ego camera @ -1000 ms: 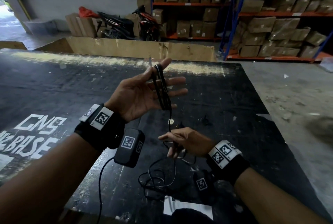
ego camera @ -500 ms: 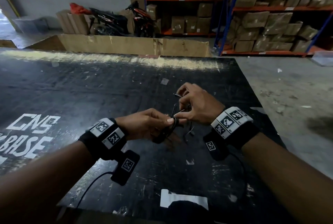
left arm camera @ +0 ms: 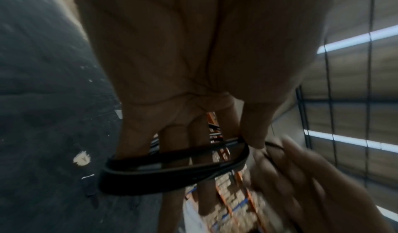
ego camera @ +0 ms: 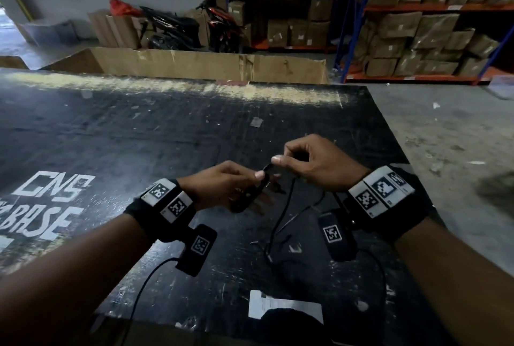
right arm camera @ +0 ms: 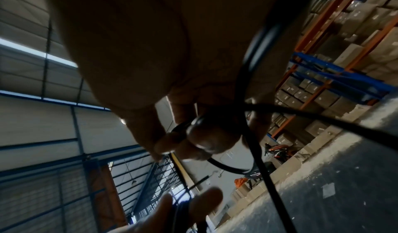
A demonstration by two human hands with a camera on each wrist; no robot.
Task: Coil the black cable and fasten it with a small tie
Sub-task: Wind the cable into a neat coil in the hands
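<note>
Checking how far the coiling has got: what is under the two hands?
Beneath the left hand and right hand, loose black cable trails onto the black table. Any small tie is not visible.

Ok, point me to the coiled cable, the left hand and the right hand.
coiled cable (left arm camera: 172, 173): left wrist view, front of the black loops.
left hand (ego camera: 222, 184): head view, back of the hand.
right hand (ego camera: 319, 163): head view, back of the hand.

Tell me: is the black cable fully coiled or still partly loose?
Partly loose. The left hand holds several loops of black cable, while a slack tail trails onto the table.
</note>
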